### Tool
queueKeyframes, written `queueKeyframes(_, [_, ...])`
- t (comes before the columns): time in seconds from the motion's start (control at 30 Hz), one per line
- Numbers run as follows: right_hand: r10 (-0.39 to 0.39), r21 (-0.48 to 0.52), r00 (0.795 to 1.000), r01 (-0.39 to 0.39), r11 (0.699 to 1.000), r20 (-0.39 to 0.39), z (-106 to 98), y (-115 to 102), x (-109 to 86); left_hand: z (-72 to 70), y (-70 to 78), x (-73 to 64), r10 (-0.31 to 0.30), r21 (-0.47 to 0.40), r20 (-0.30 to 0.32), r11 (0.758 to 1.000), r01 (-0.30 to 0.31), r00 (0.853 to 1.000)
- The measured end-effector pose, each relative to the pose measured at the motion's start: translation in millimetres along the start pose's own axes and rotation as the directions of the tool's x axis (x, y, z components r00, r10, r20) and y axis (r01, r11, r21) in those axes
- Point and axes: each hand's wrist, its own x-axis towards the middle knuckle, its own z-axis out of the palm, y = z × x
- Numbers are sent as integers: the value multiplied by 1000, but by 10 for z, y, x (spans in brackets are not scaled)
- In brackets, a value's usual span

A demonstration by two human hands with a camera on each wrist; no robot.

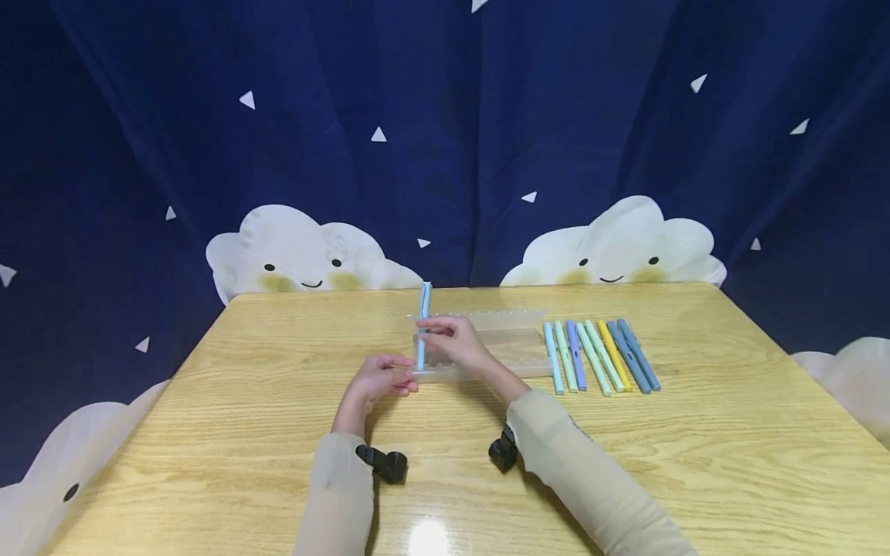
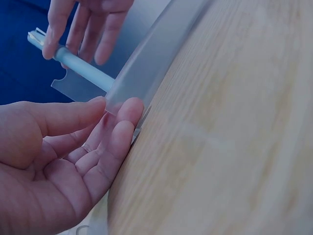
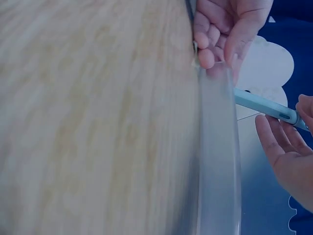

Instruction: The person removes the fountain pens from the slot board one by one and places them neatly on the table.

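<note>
My right hand [image 1: 456, 341] pinches a light blue pen [image 1: 426, 298] between thumb and fingers, over the left end of a clear plastic pen holder [image 1: 487, 373]. In the left wrist view the pen [image 2: 88, 71] slants, clip end up, its lower end meeting the holder's front wall [image 2: 142, 63]. With thumb and fingertips my left hand [image 1: 378, 378] grips the holder's front left corner. The right wrist view shows the pen [image 3: 261, 104] just beyond that wall, with the right hand's fingers [image 3: 288, 147] around its upper part.
To the right of the holder, several pens lie side by side: light blue [image 1: 553, 359], pale green [image 1: 566, 357], purple [image 1: 576, 355], yellow [image 1: 615, 355] and dark blue [image 1: 638, 355]. A dark blue curtain [image 1: 445, 154] hangs behind the wooden table [image 1: 278, 340].
</note>
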Motion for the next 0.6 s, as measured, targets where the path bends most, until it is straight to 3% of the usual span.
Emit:
queueKeyframes(0.33, [-98, 50, 994, 101, 994, -56, -65, 62, -19, -3, -38, 24, 4, -22, 15, 1000, -4, 1000])
queueKeyframes(0.6, [-86, 39, 990, 90, 995, -109, -176, -15, -66, -17, -27, -3, 13, -21, 21, 1000, -12, 1000])
